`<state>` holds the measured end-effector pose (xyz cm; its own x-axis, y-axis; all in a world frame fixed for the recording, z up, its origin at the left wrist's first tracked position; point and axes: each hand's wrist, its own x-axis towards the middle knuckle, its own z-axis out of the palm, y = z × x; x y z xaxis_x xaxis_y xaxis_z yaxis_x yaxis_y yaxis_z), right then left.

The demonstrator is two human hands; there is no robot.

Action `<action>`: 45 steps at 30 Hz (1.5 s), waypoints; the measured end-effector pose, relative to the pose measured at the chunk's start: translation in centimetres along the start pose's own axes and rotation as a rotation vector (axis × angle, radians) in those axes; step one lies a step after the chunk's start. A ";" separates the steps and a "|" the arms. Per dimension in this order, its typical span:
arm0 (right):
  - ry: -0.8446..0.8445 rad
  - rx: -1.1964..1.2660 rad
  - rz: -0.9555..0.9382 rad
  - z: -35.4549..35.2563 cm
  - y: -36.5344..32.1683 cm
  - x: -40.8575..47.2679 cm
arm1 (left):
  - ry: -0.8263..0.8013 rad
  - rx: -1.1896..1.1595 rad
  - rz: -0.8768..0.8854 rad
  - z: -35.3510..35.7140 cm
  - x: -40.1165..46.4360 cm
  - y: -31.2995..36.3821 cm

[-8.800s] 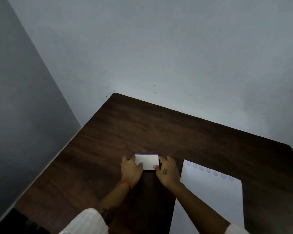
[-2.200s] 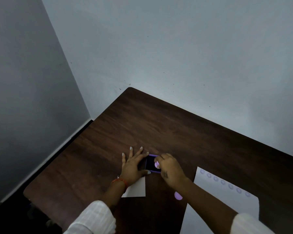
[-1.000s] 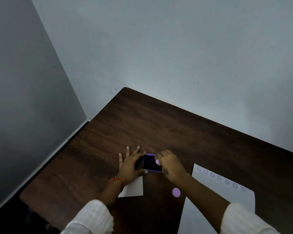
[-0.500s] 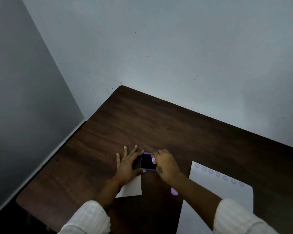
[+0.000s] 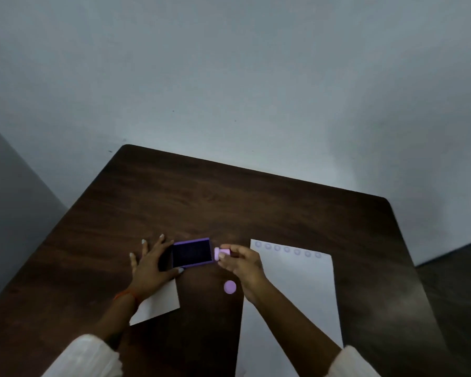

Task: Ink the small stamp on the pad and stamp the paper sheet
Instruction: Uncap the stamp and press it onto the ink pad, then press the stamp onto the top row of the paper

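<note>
A purple ink pad point(image 5: 192, 252) lies open on the dark wooden table point(image 5: 229, 200), its dark inked face up. My left hand point(image 5: 150, 263) rests flat against the pad's left side, fingers spread, thumb along its near edge. My right hand point(image 5: 242, 263) pinches the small pink stamp point(image 5: 221, 253) just right of the pad, off its surface. The white paper sheet point(image 5: 297, 295) lies to the right, with a row of several round purple prints along its top edge.
A round pink cap point(image 5: 229, 287) lies on the table near my right wrist. A white lid or card point(image 5: 161, 303) sits under my left wrist. Pale walls close the table's far side and left, and the table's right edge drops to the floor.
My right hand has lifted the stamp off the pad and shifted it right, toward the paper. The left hand stays against the pad. The camera has swung right.
</note>
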<state>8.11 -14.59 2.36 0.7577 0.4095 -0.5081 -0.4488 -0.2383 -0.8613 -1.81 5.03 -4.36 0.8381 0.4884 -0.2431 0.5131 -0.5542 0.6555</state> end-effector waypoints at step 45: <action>0.612 -0.703 -0.340 -22.8 3.6 2.3 | -0.627 0.586 0.674 18.2 3.9 23.7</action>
<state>19.03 -34.62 -1.96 0.9970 0.0744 0.0229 0.0706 -0.7417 -0.6670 16.99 -18.49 -2.82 0.8404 -0.3746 -0.3916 -0.2181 -0.8953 0.3884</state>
